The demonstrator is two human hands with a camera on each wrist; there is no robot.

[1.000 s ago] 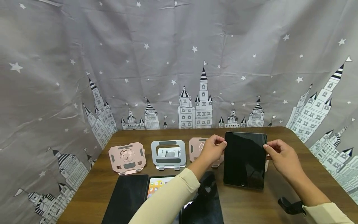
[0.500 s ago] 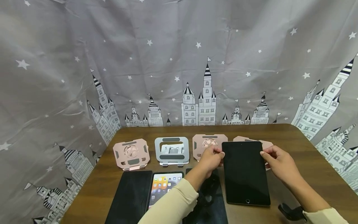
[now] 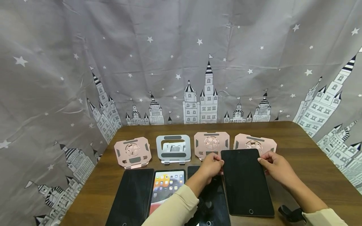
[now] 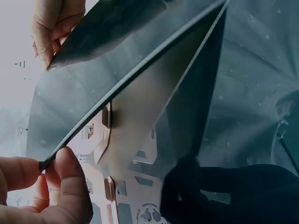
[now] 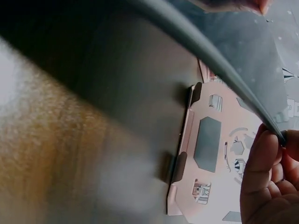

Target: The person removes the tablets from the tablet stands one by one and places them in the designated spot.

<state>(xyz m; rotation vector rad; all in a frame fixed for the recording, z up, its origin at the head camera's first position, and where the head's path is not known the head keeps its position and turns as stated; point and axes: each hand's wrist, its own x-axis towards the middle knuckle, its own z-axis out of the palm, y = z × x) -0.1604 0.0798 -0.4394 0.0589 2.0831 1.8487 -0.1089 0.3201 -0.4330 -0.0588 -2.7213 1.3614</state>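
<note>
A dark-screened tablet (image 3: 247,183) is held by its two far corners, to the right of the other tablets. My left hand (image 3: 210,166) pinches the left corner, thumb on the screen side. On the opposite corner my right hand (image 3: 278,168) has the same pinch. The tablet's far end is raised off the table, as the gap beneath it in the left wrist view shows; whether its near end touches the wood, I cannot tell. Just behind it stands a pink tablet stand (image 3: 254,142), partly covered by the tablet's top edge.
Left of the held tablet lie a black tablet (image 3: 131,194), a tablet with lit app icons (image 3: 167,188) and another black one (image 3: 216,197), partly under my left arm. A pink stand (image 3: 133,152), a grey-blue stand (image 3: 173,149) and a second pink stand (image 3: 211,144) line the back.
Both hands have brought the tablet down and towards me. It has gone from nearly upright to a flatter tilt, uncovering the rightmost pink stand.
</note>
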